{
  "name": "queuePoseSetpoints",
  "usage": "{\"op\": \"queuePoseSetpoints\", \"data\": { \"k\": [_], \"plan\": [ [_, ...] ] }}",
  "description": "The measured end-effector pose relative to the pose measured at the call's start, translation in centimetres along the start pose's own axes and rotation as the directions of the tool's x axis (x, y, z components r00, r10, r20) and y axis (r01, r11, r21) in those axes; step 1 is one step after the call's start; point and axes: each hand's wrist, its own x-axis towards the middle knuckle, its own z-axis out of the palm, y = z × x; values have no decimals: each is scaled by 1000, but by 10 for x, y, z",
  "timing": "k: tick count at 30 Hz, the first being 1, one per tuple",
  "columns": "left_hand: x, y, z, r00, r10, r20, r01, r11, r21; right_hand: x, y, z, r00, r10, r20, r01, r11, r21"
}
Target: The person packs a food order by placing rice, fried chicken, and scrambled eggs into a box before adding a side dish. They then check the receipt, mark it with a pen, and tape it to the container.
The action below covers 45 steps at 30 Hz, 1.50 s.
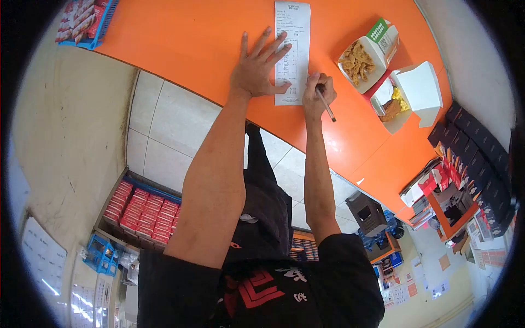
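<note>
A long white printed receipt [299, 60] lies flat on the orange counter [191, 44]. My left hand [258, 66] is open, fingers spread, lying partly on the counter and partly over the receipt's left side. At the receipt's lower right edge, my right hand [318, 95] is closed around a pen [327, 105], whose back end points down toward me. The pen's tip is hidden behind the fingers. To the right stand two open cardboard boxes: one holds fried pieces [356, 63], the other a browned piece of food [390, 110] beside something yellow [401, 98].
A blue basket [94, 39] of red packets sits at the counter's far left. Below, a crate holds several red boxes [145, 213]. Black boxes [481, 158] and papers crowd the right end. A dark grey container [366, 213] stands below the counter's edge.
</note>
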Motion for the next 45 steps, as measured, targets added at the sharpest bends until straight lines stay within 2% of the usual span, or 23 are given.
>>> {"op": "queuePoseSetpoints", "data": {
  "k": [3, 6, 9, 12, 16, 18, 21, 25, 28, 31, 33, 35, 37, 39, 40, 42, 43, 44, 45],
  "plan": [
    [0, 1, -4, 1000, -11, 21, 11, 1000, -14, -13, -10, -2, 987, -73, 142, 75, 997, -8],
    [1, 4, -9, 994, -25, 109, 4, 982, 191, -21, -5, -3, 990, 31, 140, -29, 1000, -11],
    [-1, 2, -5, 999, -8, 44, 5, 998, 58, -18, -2, -5, 988, 19, 153, -22, 1000, 15],
    [-1, 1, -4, 999, 0, 32, -2, 999, 50, -15, -3, -14, 983, -91, 162, 116, 982, -151],
    [-1, 2, -6, 998, -8, 55, 4, 997, 82, -10, 4, -20, 992, 28, 122, -27, 1000, -10],
    [-1, 1, -5, 999, 6, 48, -12, 992, 124, -13, 8, -22, 989, -12, 147, 16, 1000, -23],
    [0, 4, -8, 1000, -1, -4, 1, 999, -40, -12, 6, -18, 989, -26, 148, 40, 995, -96],
    [0, 2, -3, 1000, -2, -4, 2, 1000, -8, -11, 0, -19, 981, -69, 180, 93, 988, -127],
    [-2, 2, -2, 1000, 2, -7, -3, 1000, -17, -15, -1, -21, 994, 83, 75, -67, 979, -191],
    [1, 2, -4, 1000, 22, -22, -22, 999, -23, -13, -1, -15, 983, -152, -107, 115, 950, -292],
    [1, 6, -9, 1000, 17, -25, -17, 1000, -21, -21, -5, -28, 996, -21, -82, -5, 952, -305],
    [0, 6, -8, 1000, 16, -15, -17, 1000, -19, -23, -28, -53, 996, -24, -91, -15, 918, -395],
    [2, 7, -11, 1000, -8, -3, 8, 1000, -17, -1, -53, -92, 980, -169, -106, 84, 830, -552],
    [2, 6, -13, 1000, -3, -1, 3, 1000, -23, 68, -66, -139, 844, -515, -151, 271, 652, -708],
    [3, 6, -17, 1000, -3, 10, 3, 1000, -24, 105, -75, -171, 793, -607, -58, 250, 411, -877],
    [5, 9, -21, 1000, -10, 15, 10, 1000, -23, 166, -102, -203, 818, -565, 109, 243, 168, -955],
    [4, 9, -22, 1000, -11, 9, 11, 1000, -16, 192, -97, -221, 856, -461, 233, 326, 134, -936],
    [3, 8, -24, 1000, -13, 6, 13, 1000, -7, 206, -92, -237, 893, -283, 349, 396, 129, -909],
    [3, 7, -25, 1000, -13, 4, 13, 1000, 17, 217, -84, -249, 888, -94, 449, 459, 141, -877]
  ]
}}
